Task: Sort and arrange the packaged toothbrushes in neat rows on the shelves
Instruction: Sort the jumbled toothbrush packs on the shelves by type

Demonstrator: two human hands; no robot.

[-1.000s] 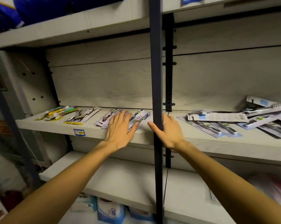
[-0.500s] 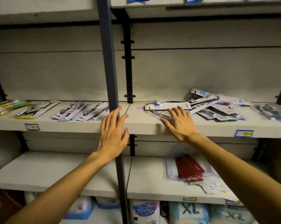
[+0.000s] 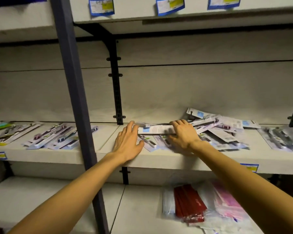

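A loose pile of packaged toothbrushes [image 3: 218, 130] lies on the right part of the middle shelf [image 3: 107, 150]. A white toothbrush pack [image 3: 156, 129] lies crosswise on the pile's left edge. My right hand [image 3: 184, 135] is on that pack's right end, fingers bent over its far edge and the blurred thumb on its near side. My left hand [image 3: 129, 143] rests flat on the shelf with straight fingers, its fingertips at the pack's left end. More toothbrush packs [image 3: 54, 137] lie side by side on the left shelf section.
A dark upright post [image 3: 75, 98] stands in front of the shelf, just left of my left arm. A black bracket rail [image 3: 116, 92] divides the back wall. Red and pink packets [image 3: 188, 203] lie on the lower shelf. Clear packs [image 3: 280, 137] sit far right.
The view has swung right. My left hand left the post and moved onto the right shelf section. My right hand slid further into the pile, onto the white pack.
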